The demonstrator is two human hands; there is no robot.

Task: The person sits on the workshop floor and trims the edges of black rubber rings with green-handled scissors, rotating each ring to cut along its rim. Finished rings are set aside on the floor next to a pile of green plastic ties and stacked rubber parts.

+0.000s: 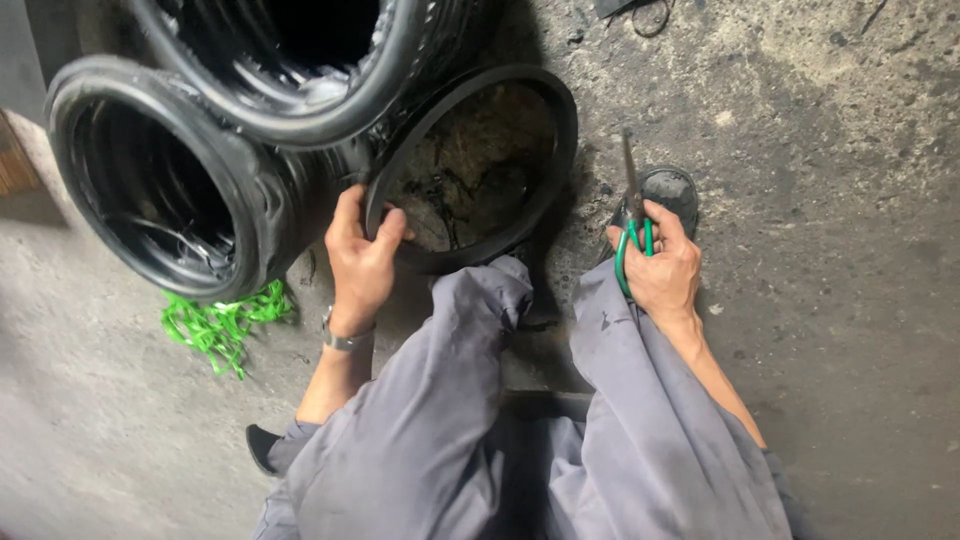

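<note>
My left hand [362, 258], with a metal watch on its wrist, grips the near rim of a thin black rubber ring [560, 150] that leans upright against a stack of black tyre rolls. My right hand [665, 270] rests on my right knee and holds green-handled scissors [632, 215], blades pointing away from me. The scissors are apart from the ring. My grey trouser legs [470, 420] fill the lower middle of the view.
Two wrapped bundles of black tyres [160, 190] lie on their sides at the upper left. A tangle of green plastic strapping [222, 322] lies on the stained concrete floor [850, 250]. A black sandal [672, 190] shows past my right hand.
</note>
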